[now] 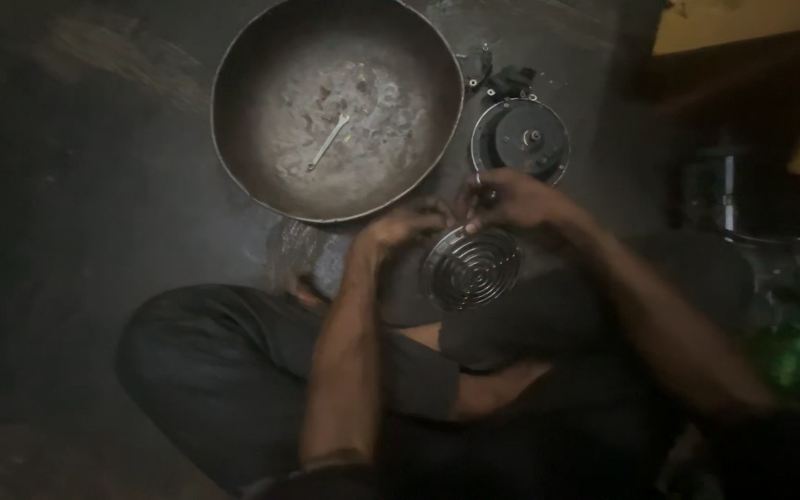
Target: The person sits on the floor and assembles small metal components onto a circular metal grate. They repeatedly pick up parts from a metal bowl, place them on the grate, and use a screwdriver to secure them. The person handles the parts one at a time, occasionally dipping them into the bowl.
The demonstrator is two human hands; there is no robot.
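While bent over a round wire grille [471,267] on the lap: left hand [406,227] curled at its rim, grip unclear; right hand [516,199] pinching a small part, too blurred to name. Seemingly mid-fitting, calling for fine, steady fingerwork. Beyond, metal bowl [261,56] holding a spanner [328,142].

A round chrome grille [471,267] of concentric rings, tilted toward the camera, sits on the lap, just below both hands, upper edge touched.

Dark floor [67,185]: large metal basin [233,120] beyond the hands; round black housing [520,137] just beyond them, small loose parts [502,79] farther out.
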